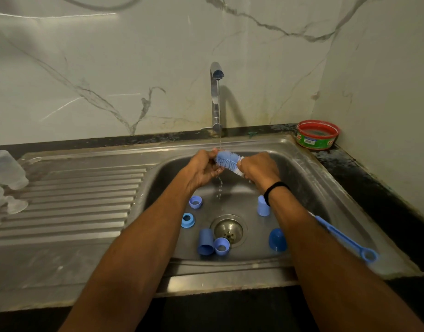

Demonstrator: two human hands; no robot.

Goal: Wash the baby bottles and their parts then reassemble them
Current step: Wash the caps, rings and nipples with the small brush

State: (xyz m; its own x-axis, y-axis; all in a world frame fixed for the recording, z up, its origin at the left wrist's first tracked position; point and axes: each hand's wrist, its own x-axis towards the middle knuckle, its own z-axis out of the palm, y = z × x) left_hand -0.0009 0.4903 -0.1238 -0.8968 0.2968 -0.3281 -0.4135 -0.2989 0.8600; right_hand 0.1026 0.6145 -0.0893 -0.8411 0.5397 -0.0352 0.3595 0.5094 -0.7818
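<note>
Over the sink (301, 185), under the running tap (215, 97), the left hand (202, 170) pinches the bottle brush (228, 161) by its bristle tip and the right hand (258, 168) is clenched round its stem. The handle runs partly hidden behind that forearm. Blue collars (187, 220) and caps (205, 242) lie in the basin, and the clear bottles (7, 170) are blurred and cut off at the left edge.

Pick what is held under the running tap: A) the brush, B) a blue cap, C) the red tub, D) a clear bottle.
A: the left hand and right hand hold the brush with its bristles in the stream from the tap.
</note>
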